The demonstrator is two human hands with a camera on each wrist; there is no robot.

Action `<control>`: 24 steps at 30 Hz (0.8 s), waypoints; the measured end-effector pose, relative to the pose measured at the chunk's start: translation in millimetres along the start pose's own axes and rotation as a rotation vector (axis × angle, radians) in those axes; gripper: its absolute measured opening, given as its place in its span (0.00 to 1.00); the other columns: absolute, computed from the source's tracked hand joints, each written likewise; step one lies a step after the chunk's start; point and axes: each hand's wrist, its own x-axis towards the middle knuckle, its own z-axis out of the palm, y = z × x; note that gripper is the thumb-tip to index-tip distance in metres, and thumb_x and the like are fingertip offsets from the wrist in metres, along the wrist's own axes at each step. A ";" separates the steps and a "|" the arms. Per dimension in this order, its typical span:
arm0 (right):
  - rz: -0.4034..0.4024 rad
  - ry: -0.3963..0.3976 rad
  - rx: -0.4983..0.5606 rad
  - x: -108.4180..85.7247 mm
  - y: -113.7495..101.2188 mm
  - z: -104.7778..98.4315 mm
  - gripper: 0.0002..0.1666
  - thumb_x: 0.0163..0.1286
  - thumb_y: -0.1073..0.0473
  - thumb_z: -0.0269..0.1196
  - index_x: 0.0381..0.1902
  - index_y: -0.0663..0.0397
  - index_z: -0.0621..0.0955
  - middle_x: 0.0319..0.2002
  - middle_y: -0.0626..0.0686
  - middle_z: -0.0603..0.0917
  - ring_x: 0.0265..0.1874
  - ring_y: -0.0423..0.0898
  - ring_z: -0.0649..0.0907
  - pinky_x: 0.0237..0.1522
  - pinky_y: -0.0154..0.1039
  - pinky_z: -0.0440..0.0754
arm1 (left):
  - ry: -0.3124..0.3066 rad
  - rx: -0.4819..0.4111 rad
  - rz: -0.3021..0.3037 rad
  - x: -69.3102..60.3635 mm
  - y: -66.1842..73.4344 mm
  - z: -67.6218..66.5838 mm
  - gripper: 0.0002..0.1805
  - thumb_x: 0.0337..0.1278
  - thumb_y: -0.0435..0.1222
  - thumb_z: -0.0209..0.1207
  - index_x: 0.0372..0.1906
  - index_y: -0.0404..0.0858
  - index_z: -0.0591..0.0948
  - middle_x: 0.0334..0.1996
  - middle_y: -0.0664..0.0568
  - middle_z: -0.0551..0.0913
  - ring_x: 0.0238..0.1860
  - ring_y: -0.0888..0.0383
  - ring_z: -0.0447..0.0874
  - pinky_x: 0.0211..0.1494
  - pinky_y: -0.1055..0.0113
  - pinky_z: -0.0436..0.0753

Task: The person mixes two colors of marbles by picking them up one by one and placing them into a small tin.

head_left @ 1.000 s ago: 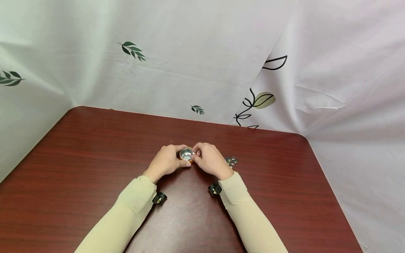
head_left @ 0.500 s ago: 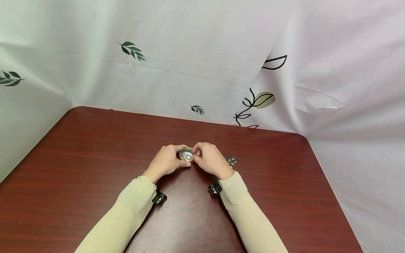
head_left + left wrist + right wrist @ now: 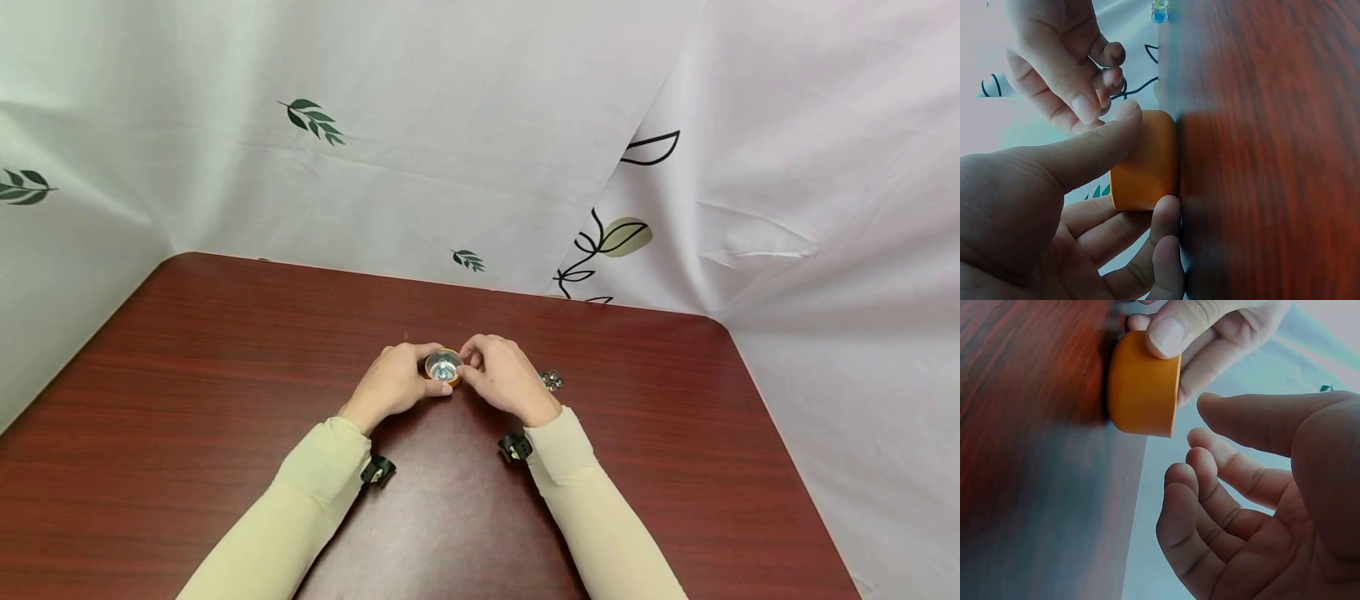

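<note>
a small round orange cup with a smooth outer wall and a shiny silver-coloured inside point(image 3: 1141, 387) stood upright on the dark reddish-brown wood-grain table point(image 3: 637, 433), its mouth facing up, near the middle of the tabletop's width. the person's bare left hand point(image 3: 393, 382) grasped it from the left, the thumb pressed along the near side of the outer wall and the fingers curled round the far side and low by the base. something glinted inside the cup, too small to make out.

the person's bare right hand point(image 3: 504, 377) was just beside the cup's right rim, its grip released: the fingers were loosely bent, the thumb stood apart from them, and they held nothing. in the right wrist view a gap showed between its fingertips and the cup.

on the table just to the right of that hand lay a small cluster of clear, shiny, rounded pieces point(image 3: 552, 381), close together. pale cream long sleeves point(image 3: 592, 517) covered both forearms, with a black wrist-worn device point(image 3: 378, 472) at the left cuff. behind the table hung white cloth printed with leaves point(image 3: 450, 125).
</note>
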 end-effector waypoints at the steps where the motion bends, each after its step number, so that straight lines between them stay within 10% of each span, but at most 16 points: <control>1: -0.001 0.004 0.000 -0.5 0.0 -0.9 0.05 0.68 0.58 0.68 0.40 0.51 0.84 0.29 0.45 0.78 0.28 0.41 0.76 0.33 0.36 0.76 | 0.001 -0.002 0.001 0.0 0.0 0.0 0.31 0.50 0.44 0.76 0.62 0.46 0.82 0.46 0.51 0.87 0.49 0.50 0.82 0.53 0.53 0.79; 24: -0.009 0.046 -0.029 -17.3 11.5 -19.6 0.05 0.67 0.59 0.69 0.39 0.51 0.84 0.30 0.46 0.77 0.29 0.42 0.76 0.35 0.38 0.76 | -0.004 -0.003 -0.014 0.3 -0.4 0.6 0.33 0.50 0.44 0.76 0.64 0.45 0.81 0.44 0.51 0.87 0.49 0.51 0.82 0.53 0.54 0.79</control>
